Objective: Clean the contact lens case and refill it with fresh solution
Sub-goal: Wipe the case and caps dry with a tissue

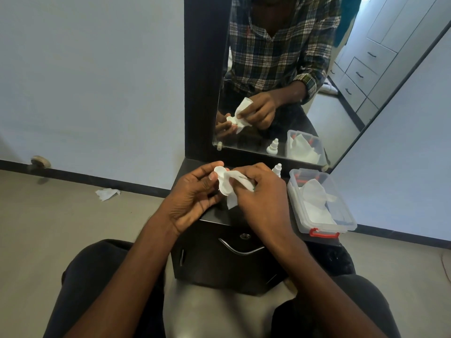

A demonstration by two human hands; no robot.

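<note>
My left hand [192, 198] pinches a small white contact lens case [219, 172] between thumb and fingers, above the dark dresser top [214, 217]. My right hand [261, 196] presses a white tissue [234, 189] against the case, and the tissue wraps part of it. A small white solution bottle [277, 170] stands upright on the dresser just behind my right hand. The case's lids are hidden.
A clear plastic box [341, 211] with red latches sits open on the dresser's right side, with tissue inside. A mirror [317, 81] stands behind and reflects my hands. A crumpled tissue [107, 193] lies on the floor at left. A drawer with a metal handle [240, 248] faces my knees.
</note>
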